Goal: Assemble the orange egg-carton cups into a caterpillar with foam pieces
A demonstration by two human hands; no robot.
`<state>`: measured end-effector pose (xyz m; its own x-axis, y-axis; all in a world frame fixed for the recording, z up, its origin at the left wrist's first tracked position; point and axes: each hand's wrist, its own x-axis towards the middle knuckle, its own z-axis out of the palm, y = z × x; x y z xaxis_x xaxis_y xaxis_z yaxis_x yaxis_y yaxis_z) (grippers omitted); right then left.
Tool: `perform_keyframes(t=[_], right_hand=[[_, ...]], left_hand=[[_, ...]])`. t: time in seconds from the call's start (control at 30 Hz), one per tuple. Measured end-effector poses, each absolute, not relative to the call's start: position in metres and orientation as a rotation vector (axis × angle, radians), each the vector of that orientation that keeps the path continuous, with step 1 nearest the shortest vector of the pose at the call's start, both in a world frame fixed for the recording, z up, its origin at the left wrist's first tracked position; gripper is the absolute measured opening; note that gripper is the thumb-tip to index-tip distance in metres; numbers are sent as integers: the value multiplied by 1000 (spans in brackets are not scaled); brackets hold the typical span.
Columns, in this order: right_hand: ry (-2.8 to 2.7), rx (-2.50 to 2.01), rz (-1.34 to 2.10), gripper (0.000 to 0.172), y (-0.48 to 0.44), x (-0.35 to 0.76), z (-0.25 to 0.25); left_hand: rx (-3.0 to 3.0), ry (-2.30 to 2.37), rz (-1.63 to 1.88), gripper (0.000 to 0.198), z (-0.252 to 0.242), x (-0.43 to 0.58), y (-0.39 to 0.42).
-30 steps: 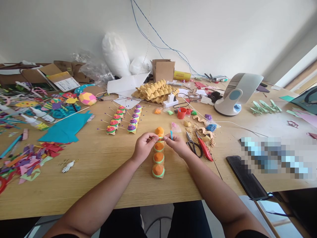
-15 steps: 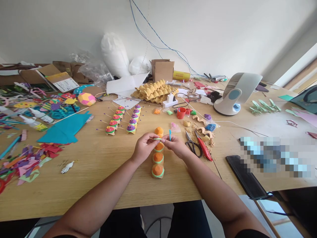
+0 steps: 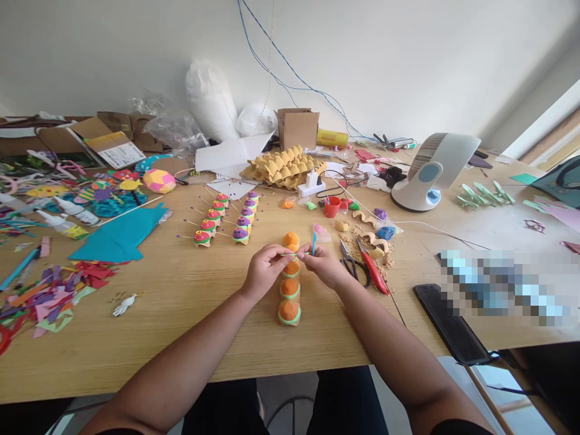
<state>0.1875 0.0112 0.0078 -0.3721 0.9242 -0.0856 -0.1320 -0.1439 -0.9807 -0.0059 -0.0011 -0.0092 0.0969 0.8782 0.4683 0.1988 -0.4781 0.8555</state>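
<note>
A row of orange domes with green rims (image 3: 290, 290) lies on the wooden table (image 3: 181, 338) in front of me. Above its far part my left hand (image 3: 263, 269) and my right hand (image 3: 322, 263) meet, both pinched on a thin green strip (image 3: 290, 254) stretched between the fingertips. My right hand also holds a small blue tool (image 3: 314, 241) that stands upright out of its fingers. The farthest orange dome (image 3: 291, 240) shows just beyond the hands.
Scissors (image 3: 352, 263) and a red-handled tool (image 3: 374, 269) lie right of my hands, a black phone (image 3: 449, 323) nearer the edge. Two painted rows with pins (image 3: 226, 219), egg cartons (image 3: 283, 164), a fan (image 3: 430, 172) and foam scraps (image 3: 49, 296) lie around.
My hands closed together over the orange row; the thin green strip now spans both pinches. The blue tool stays upright in my right hand.
</note>
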Motion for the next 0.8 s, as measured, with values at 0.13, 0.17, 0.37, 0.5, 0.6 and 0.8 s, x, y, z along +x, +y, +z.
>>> perform_keyframes(t=[0.13,0.17,0.37,0.5,0.6,0.8], right_hand=[[-1369,-1055,1524,56,10,186,8],[-1393,-1069,1491,57,10,186,7],[-1472,-1099,1407,60,11,187,4],[-1437,-1024,1438,53,10,186,10],[-1417,-975,1459,52,11,186,12],[-1425,-1046,1434,56,12,188,4]], left_hand=[[1824,1114,1395,27,-6,-7,-2],[1833,1126,1386,31,-6,-8,-2],[1828,1152,1337,46,-8,-11,-1],[1791,1155,1392,30,-7,-7,-1],[1720,1135,1439,23,-5,-5,-1],[1731,1173,1408,34,-8,-10,0]])
